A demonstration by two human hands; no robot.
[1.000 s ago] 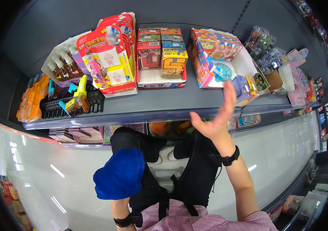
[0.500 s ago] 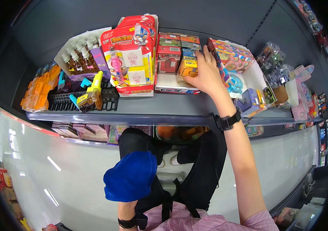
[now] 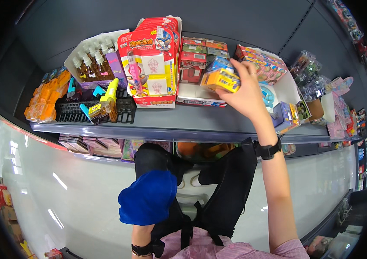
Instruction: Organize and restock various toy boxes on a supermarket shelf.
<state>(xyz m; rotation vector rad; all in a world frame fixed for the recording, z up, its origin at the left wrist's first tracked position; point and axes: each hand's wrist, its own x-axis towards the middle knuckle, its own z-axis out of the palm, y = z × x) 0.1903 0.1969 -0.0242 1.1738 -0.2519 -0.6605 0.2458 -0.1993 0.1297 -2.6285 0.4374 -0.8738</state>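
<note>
Small yellow-orange toy box [image 3: 222, 80]: rectangular carton, yellow faces with orange edges and blue-purple print, window side not readable. You hold it in your right hand [image 3: 247, 93], fingers over its right end and top, thumb side under it. The box is lifted, tilted with its left end slightly lower, long axis running left to right. It hangs just above and in front of the stack of red and green toy boxes [image 3: 194, 58] on the white display tray [image 3: 194, 99], near the tray's right half, not resting on anything. Blue cloth [image 3: 148, 197]: a bunched royal-blue fabric, covers your left hand completely, held low at your chest, well apart from the shelf [image 3: 192, 125].
</note>
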